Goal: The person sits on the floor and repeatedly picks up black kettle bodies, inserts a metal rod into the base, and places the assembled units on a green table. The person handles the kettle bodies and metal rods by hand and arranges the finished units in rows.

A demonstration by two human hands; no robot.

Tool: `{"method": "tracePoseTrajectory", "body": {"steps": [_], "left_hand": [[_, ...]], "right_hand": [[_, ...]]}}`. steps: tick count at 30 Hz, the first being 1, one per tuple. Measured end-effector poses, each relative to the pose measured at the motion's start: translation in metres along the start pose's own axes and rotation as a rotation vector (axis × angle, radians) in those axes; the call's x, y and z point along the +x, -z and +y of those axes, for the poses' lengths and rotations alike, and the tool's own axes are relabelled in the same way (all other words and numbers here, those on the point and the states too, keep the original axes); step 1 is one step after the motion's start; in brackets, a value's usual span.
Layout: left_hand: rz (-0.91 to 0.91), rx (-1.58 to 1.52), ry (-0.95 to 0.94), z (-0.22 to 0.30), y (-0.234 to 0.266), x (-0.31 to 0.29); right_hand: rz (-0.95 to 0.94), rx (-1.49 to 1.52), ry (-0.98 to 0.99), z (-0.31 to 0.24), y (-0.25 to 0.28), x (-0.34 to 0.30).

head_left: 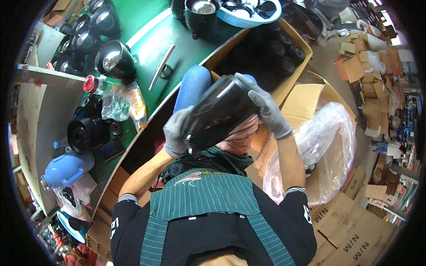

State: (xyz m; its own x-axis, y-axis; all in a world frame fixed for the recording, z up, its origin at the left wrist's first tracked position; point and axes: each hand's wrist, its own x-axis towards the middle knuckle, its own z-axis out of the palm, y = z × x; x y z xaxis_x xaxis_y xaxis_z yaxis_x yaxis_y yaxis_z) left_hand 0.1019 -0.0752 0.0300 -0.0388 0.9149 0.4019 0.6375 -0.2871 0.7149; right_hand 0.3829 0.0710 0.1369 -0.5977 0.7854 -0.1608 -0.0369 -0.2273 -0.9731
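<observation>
A glossy black, rounded plastic housing (219,116), wider at one end, is held tilted above my lap between both hands. My left hand (176,132), in a grey glove, grips its lower left end. My right hand (268,108), gloved the same way, has its fingers curled over the upper right end. The underside of the housing and parts of the fingers behind it are hidden. Just beyond my right hand stands an open cardboard box (295,37) with several dark round parts inside.
On the green table (144,35) sit several black housings (116,60) with shiny insides, a metal T-shaped handle (162,68), a red-capped bottle (91,84) and a blue jug (69,168). A light-blue basin (248,21) holds small parts. To my right is a plastic-lined carton (306,99).
</observation>
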Motion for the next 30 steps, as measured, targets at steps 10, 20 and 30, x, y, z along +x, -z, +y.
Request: {"method": "tracePoseTrajectory", "body": {"steps": [10,20,30], "left_hand": [[0.115,0.658,0.181,-0.148,0.017,0.104],[-0.606,-0.308,0.323,-0.008,0.059,0.170],[-0.837,0.091,0.079,0.071,0.047,0.123]], "right_hand": [[-0.224,-0.643,0.373,0.079,-0.031,0.025],[0.140,0.399,0.165,0.103,-0.041,0.013],[-0.021,0.822,0.278,0.115,-0.019,0.045]]}}
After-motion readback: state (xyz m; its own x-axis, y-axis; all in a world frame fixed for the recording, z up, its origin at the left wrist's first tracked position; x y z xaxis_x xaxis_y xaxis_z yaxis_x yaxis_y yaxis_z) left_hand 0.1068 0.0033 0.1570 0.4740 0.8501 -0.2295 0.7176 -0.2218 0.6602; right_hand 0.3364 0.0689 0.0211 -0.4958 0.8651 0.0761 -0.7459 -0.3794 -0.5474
